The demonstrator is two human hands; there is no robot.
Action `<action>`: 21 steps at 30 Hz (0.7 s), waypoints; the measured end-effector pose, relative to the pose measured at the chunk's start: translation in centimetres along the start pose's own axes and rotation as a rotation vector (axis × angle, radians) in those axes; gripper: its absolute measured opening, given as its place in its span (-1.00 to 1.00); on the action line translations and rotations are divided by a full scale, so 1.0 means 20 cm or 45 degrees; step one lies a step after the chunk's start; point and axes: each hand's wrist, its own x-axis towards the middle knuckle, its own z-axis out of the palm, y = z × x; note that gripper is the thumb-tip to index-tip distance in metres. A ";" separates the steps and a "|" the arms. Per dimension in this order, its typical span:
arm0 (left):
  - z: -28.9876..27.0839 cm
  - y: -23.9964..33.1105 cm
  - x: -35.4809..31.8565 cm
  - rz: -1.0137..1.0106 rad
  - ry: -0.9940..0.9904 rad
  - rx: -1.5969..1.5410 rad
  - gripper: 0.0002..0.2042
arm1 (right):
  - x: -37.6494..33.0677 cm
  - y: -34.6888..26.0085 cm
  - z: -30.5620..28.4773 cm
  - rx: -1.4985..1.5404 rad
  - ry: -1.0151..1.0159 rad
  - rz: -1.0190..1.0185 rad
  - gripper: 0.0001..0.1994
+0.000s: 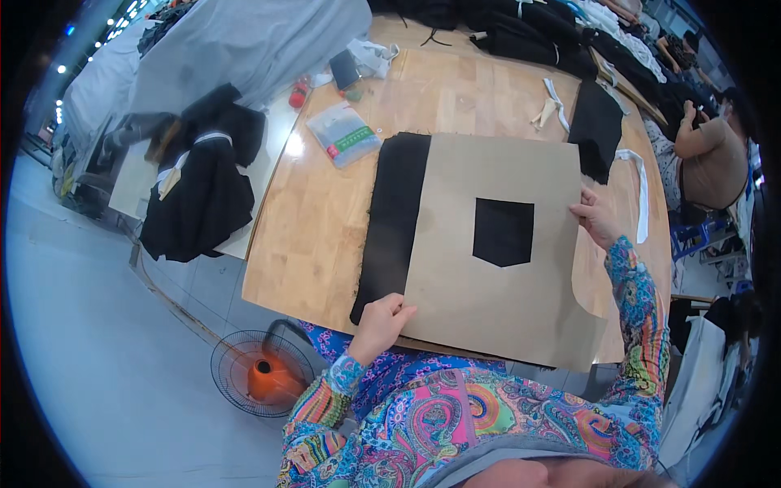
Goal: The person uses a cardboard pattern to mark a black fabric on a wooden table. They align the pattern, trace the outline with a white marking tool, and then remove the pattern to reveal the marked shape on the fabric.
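A brown cardboard template [480, 301] with a pocket-shaped cutout [503, 232] lies on black fabric [394, 215] on the wooden table [313, 236]. The fabric shows through the cutout and sticks out along the template's left side. My left hand [381, 319] grips the template's near left corner, fingers curled over its edge. My right hand [595, 218] presses on the template's right edge with the fingers closed on it.
A plastic packet [343, 132] lies at the far left of the table, a black fabric piece [595, 126] and white strips [555, 102] at the far right. Dark garments [203, 179] hang at left. A floor fan [262, 376] stands below. Another person [708, 159] sits at right.
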 end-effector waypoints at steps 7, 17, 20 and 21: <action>-0.04 -0.01 0.01 -0.027 0.054 0.175 -0.77 | 0.19 0.01 0.27 -1.481 0.575 -0.342 -0.45; -0.11 0.00 -0.02 -0.198 -0.009 -0.133 -0.78 | 0.52 0.02 1.11 -1.295 -0.014 -1.105 -0.42; -0.11 -0.03 -0.01 -0.208 -0.008 -0.160 -0.84 | 0.61 0.08 1.22 -1.439 -0.103 -0.969 -0.36; -0.11 -0.04 -0.01 -0.213 -0.011 -0.166 -0.84 | 0.63 0.09 1.25 -1.502 -0.126 -0.905 -0.34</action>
